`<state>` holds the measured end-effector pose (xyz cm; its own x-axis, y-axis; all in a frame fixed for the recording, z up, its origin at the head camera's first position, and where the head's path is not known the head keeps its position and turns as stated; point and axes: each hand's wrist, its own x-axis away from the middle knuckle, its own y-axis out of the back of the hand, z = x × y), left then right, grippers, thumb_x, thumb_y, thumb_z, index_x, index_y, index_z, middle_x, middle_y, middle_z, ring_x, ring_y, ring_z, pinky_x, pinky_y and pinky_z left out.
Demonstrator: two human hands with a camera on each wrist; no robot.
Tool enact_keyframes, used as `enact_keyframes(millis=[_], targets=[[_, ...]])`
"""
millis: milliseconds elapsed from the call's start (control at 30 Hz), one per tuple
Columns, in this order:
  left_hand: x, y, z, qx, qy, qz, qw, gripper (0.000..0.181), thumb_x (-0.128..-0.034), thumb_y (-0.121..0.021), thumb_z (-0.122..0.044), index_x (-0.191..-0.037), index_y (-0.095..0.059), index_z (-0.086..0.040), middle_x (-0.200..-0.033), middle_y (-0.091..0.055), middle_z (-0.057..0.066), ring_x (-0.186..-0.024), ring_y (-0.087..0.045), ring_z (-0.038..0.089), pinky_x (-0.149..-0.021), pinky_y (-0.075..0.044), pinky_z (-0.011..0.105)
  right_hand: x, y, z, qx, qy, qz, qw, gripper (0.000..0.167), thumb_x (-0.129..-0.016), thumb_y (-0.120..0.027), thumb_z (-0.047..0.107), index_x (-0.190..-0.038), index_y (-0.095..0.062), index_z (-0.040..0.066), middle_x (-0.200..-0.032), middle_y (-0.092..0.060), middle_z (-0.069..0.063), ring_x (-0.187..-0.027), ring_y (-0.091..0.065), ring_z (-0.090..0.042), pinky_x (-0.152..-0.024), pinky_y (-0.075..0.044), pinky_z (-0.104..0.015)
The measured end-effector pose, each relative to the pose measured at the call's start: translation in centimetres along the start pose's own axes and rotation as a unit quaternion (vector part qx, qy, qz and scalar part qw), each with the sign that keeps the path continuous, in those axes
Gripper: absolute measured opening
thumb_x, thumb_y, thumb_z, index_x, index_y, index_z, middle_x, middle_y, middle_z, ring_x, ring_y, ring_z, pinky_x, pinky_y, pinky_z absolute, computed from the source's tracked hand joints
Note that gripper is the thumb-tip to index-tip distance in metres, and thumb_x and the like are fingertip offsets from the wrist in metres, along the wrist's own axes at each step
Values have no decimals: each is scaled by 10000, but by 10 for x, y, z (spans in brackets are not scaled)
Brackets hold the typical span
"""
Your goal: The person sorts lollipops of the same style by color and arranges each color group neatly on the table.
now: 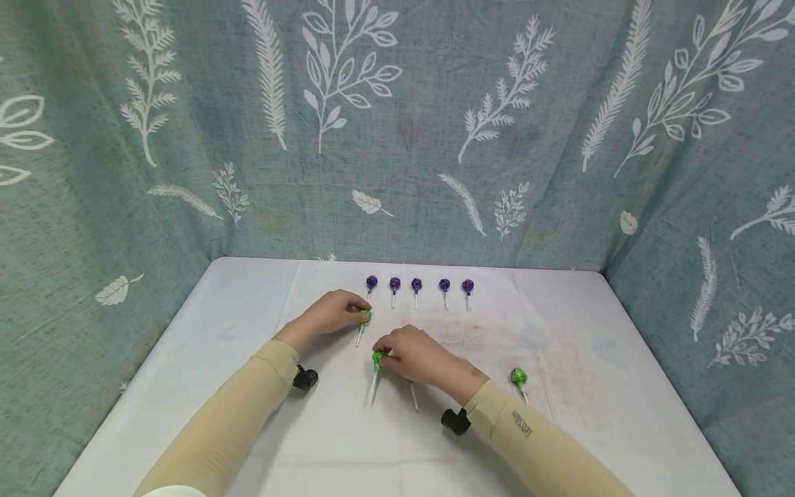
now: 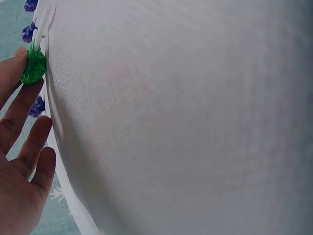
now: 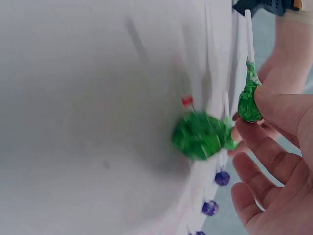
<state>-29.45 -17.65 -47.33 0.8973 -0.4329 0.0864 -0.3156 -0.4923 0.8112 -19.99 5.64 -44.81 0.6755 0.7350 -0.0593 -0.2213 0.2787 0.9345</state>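
My left hand pinches a green-wrapped lollipop by its head, just below the leftmost purple lollipop. In the head view its white stick points down toward me. Closer in, my right hand holds another green lollipop between thumb and fingertips, stick also toward me. A white stick shows under the right hand; the head view hides its top. In the right wrist view a blurred green lollipop head lies on the cloth beside that hand.
Several purple lollipops stand in a row along the back of the white table. One more green lollipop lies to the right. A leaf-patterned curtain encloses the back and sides. Black wrist cameras hang under the forearms.
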Motion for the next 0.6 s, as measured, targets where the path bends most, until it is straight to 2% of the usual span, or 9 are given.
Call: enact_keyframes(millis=[100, 300, 600], targets=[[-1, -1, 1, -17, -2, -36, 10000, 288, -921, -721, -351, -1172, -741, -210, -1111, -689, -52, -1065, -618, 196, -924, -488, 447, -4, 6, -4, 97, -37, -54, 9999, 271, -958, -689, 215, -1216, -712, 135, -1086, -703, 57, -1010, -631, -112, -943, -466, -303], [-2, -1, 3, -31, -49, -13, 10000, 285, -926, -715, -349, -1173, -741, -207, -1101, -689, -54, -1041, -624, 188, -903, -497, 450, -13, 15, -11, 104, -45, -178, 9998, 284, -958, -687, 195, -1226, -699, 101, -1104, -700, 15, -1024, -636, -160, -906, -491, -320], [-1, -2, 1, 35, 32, -18, 10000, 286, -923, -721, -338, -1174, -741, -201, -1110, -692, -49, -1067, -624, 195, -930, -491, 439, -25, 15, -20, 430, -237, -167, 9987, 285, -957, -690, 211, -1234, -701, 146, -1102, -689, 37, -1020, -614, -175, -881, -492, -345]])
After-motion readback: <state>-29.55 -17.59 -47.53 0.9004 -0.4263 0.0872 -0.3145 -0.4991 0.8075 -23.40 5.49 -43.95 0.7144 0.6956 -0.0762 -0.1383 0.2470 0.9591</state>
